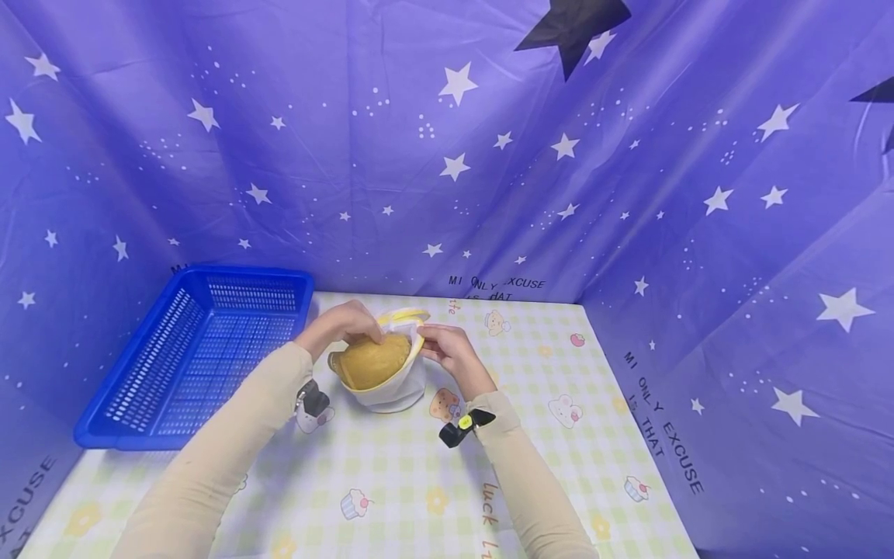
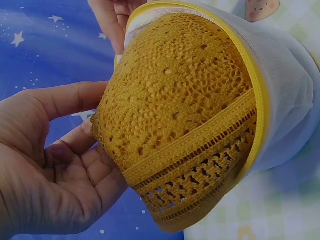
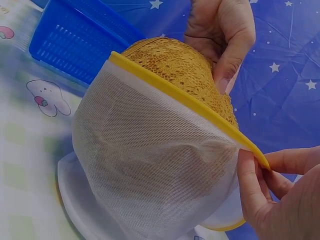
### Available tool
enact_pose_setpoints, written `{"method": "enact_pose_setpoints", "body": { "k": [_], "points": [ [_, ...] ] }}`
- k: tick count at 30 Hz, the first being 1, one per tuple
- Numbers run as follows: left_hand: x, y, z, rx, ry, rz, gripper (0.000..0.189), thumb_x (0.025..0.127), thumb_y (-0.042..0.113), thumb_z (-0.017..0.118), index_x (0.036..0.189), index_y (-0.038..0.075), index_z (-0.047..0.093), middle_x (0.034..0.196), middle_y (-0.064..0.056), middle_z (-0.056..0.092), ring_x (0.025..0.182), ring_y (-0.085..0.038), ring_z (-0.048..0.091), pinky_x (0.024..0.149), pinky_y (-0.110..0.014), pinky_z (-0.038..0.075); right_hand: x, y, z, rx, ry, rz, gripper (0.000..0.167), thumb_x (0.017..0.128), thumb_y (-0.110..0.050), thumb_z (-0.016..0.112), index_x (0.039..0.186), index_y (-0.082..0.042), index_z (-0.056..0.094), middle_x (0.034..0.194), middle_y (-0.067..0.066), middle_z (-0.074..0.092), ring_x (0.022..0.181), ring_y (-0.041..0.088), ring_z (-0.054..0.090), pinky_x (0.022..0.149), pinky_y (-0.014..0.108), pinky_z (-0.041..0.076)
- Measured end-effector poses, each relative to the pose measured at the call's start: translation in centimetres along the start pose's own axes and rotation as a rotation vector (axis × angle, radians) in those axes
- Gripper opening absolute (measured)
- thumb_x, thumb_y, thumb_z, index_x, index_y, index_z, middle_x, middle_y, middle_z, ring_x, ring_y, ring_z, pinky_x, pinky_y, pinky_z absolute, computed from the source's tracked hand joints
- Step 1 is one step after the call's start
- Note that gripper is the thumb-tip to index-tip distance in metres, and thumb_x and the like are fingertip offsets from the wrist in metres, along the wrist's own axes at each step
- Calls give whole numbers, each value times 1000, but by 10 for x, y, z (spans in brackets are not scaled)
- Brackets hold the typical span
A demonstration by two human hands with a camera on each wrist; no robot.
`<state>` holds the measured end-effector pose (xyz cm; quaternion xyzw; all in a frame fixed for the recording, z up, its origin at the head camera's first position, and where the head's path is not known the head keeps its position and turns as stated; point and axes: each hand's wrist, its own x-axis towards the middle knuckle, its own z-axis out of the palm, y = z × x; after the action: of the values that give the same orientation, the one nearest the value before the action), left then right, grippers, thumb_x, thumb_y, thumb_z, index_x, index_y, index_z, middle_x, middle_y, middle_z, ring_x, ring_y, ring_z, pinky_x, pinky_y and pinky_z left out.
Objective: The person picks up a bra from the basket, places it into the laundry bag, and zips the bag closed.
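Note:
A mustard-yellow lace bra [image 2: 175, 95], its moulded cup uppermost, sits partly inside a white mesh laundry bag [image 3: 150, 145] with a yellow-trimmed opening. My left hand [image 1: 351, 320] grips the bra by its edge at the bag's mouth; the left wrist view has the fingers curled against the far side of the cup. With thumb and fingers, my right hand [image 1: 450, 351] pinches the yellow rim [image 3: 200, 112] and holds the opening wide. The lower part of the bra shows faintly through the mesh in the right wrist view. The bag's base rests on the table.
To the left on the table stands a blue plastic basket [image 1: 302, 299] with perforated walls. A checked cloth with cartoon prints covers the table [image 1: 531, 450]. Blue star-patterned curtains [image 1: 391, 140] hang close behind and at both sides.

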<state>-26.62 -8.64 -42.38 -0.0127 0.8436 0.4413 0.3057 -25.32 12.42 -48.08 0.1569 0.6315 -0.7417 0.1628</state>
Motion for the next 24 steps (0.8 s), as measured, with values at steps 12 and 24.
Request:
{"method": "enact_pose_setpoints", "body": {
  "k": [12,24],
  "points": [
    [4,0,4,-48,67,-38,38,80,6,77,114,-8,71,89,-4,60,87,-20,63,89,-35,59,-1,1,0,-8,1,5,35,95,-1,65,128,11,62,75,3,70,68,10,68,71,25,63],
    [7,-2,12,-165,216,-72,25,80,4,76,71,11,54,59,4,44,57,-10,42,60,-24,44,-2,2,3,-17,1,-6,34,95,-1,66,126,11,63,74,0,68,67,9,66,67,23,62]
  ]
}}
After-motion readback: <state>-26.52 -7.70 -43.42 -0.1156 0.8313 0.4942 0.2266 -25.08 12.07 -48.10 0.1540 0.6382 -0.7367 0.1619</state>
